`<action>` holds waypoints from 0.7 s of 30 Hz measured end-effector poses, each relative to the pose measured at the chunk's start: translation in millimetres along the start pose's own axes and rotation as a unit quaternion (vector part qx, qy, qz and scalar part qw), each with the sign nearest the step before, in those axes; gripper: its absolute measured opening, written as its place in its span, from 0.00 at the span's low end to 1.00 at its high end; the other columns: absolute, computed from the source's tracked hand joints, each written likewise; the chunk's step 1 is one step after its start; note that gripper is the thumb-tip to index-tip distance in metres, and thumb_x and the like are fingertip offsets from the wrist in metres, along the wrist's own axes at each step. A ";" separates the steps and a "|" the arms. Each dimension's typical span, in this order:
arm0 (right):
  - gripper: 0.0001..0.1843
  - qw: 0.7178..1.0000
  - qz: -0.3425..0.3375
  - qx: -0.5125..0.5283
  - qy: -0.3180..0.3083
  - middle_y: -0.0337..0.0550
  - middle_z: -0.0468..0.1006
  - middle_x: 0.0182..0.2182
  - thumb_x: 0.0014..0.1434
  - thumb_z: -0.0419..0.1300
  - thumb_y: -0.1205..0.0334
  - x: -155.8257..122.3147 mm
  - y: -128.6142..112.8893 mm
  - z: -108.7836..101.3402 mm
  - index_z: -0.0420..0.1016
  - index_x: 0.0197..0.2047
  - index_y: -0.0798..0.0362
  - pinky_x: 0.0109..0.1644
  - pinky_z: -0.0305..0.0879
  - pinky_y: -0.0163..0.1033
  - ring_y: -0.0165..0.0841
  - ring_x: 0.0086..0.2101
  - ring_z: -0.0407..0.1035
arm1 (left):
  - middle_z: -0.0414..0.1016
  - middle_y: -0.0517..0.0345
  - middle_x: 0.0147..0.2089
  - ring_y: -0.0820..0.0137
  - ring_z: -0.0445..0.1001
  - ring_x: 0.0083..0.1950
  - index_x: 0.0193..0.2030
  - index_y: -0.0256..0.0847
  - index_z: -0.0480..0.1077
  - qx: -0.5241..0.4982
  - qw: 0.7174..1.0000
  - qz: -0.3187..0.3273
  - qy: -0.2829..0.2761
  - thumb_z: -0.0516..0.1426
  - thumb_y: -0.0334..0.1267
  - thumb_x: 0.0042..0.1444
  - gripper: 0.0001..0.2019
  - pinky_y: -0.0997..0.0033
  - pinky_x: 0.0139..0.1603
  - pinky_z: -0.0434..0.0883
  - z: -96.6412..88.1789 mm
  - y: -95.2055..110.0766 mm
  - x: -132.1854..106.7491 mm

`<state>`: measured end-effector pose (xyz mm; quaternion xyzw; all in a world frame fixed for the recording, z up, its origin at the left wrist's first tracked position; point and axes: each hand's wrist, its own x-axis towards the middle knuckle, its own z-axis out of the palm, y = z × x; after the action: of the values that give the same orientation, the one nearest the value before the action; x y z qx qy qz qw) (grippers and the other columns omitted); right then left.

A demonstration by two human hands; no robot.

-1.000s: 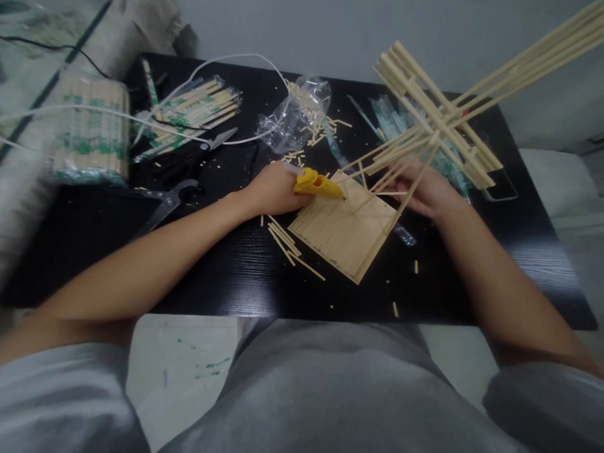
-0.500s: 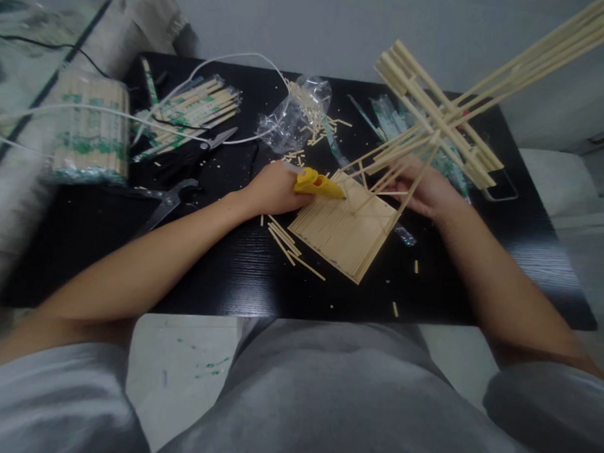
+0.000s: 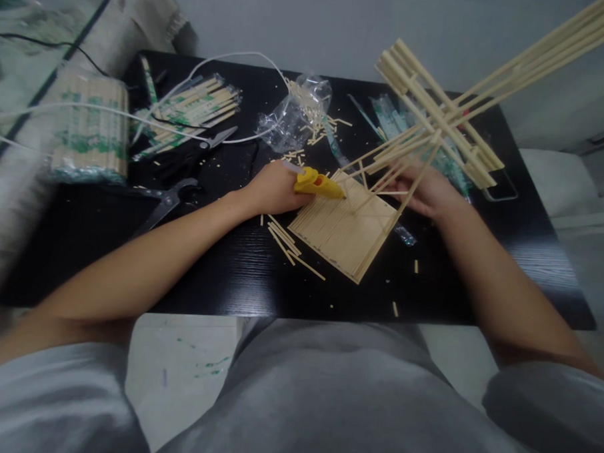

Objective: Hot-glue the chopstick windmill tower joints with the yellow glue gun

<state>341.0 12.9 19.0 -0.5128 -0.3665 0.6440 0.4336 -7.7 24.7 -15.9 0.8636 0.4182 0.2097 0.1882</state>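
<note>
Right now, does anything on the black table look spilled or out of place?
Yes: short stick pieces lie scattered beyond the left hand, beside crumpled wrap, with two stray bits toward the front edge of the table. The pieces look spilled because they point every way, unlike the bagged sticks at left.

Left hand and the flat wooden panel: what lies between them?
In the head view, the yellow glue gun lies between, gripped by the left hand, its nozzle over the flat wooden panel. Whether the tip touches cannot be told.
</note>
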 end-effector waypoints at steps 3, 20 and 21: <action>0.15 1.000 0.002 -0.009 0.004 0.43 0.85 0.33 0.85 0.62 0.73 0.4 0.6 -0.8 0.83 0.44 0.51 0.50 0.91 0.39 0.35 0.35 0.84 | 0.90 0.54 0.43 0.57 0.87 0.48 0.46 0.45 0.87 -0.007 1.000 -0.004 -0.005 0.69 0.42 0.64 0.07 0.60 0.52 0.78 0.0 -0.1 -0.1; 0.15 1.000 -0.002 -0.014 0.006 0.42 0.81 0.31 0.85 0.63 0.72 2.5 2.0 -4.1 0.85 0.45 0.51 0.52 0.90 0.41 0.35 0.34 0.82 | 0.90 0.53 0.43 0.56 0.87 0.49 0.46 0.44 0.87 -0.014 1.000 -0.005 -0.010 0.69 0.39 0.64 0.06 0.59 0.53 0.78 -1.8 3.6 0.1; 0.14 1.000 -0.002 -0.015 0.007 0.42 0.82 0.31 0.85 0.64 0.72 2.4 1.9 -3.9 0.85 0.45 0.51 0.51 0.90 0.40 0.35 0.34 0.82 | 0.89 0.53 0.43 0.56 0.87 0.49 0.46 0.44 0.87 -0.016 1.000 -0.007 -0.009 0.70 0.39 0.64 0.05 0.59 0.53 0.79 -1.7 3.8 0.0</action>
<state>344.2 14.6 15.6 -0.5232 -0.3741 0.6339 0.4295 -6.2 22.8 -12.5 0.8594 0.4189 0.2073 0.2075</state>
